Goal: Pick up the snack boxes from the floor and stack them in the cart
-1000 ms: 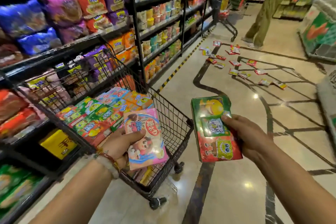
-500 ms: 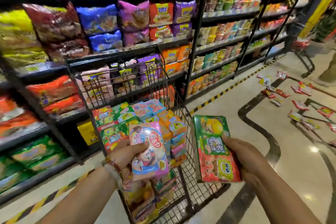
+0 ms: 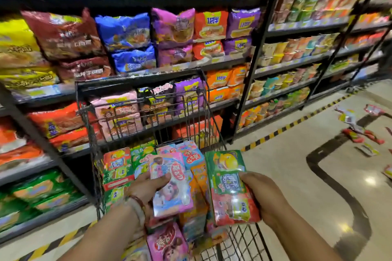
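Your left hand (image 3: 148, 188) sat low in the centre of the frame, gripping a pink snack box (image 3: 169, 184) with its thumb laid across the printed face near the box's upper half and the rest of the fingers tucked out of sight behind it, so the box stood nearly upright and tipped a little to the right, held above the boxes already piled in the cart (image 3: 118, 112). A beaded bracelet (image 3: 135, 202) circled that wrist. Your right hand (image 3: 265, 197) was just right of centre, clenched on the right edge of a green and red snack box (image 3: 230, 186); the thumb pressed across the front at about mid-height and the other fingers wrapped behind, hidden. That box was held upright over the cart's right rim, just beside the pink one, and you could not tell whether the two boxes touched. Inside the black wire cart, stacked snack boxes (image 3: 118, 165) in green, red, orange and pink filled the basket below and behind both hands, with another pink box (image 3: 167, 241) lying lower at the bottom centre. The store shelves (image 3: 148, 2) packed with noodle bags ran across the top and left of the frame. On the floor (image 3: 297, 176) at the right edge, more scattered snack packs (image 3: 356, 133) lay well apart from the cart.
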